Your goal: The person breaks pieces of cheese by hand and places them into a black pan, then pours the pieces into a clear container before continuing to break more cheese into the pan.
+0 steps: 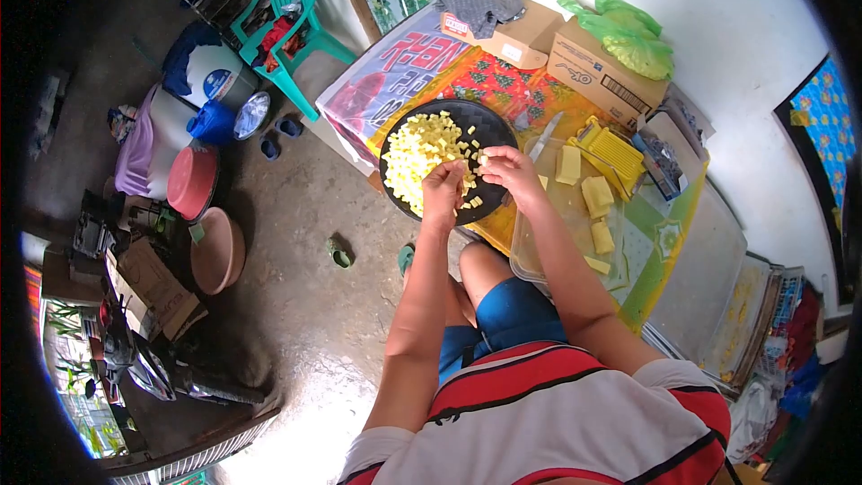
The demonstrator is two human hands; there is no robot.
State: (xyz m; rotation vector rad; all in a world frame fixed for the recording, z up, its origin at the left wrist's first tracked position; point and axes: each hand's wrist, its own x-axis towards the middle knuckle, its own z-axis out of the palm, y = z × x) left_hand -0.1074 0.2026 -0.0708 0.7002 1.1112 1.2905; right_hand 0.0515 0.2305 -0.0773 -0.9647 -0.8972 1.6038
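Observation:
A round black tray [489, 119] holds a heap of small pale-yellow cubes [422, 148], with a few loose ones at its right side. My left hand [440, 190] is over the heap's lower right edge, its fingers pinched together; what they hold is hidden. Close by, my right hand [508, 171] pinches a small yellow cube [483, 160] at the tray's right rim. Beside it a clear plastic container [530, 251] holds several larger pale-yellow blocks [568, 164]. A knife [546, 135] lies at the container's far edge.
A yellow ridged plastic item [611, 154] stands right of the knife. Cardboard boxes [593, 72] and a green plastic bag [628, 36] line the wall. A green chair [292, 36], basins [217, 251] and a slipper [339, 251] are on the left floor.

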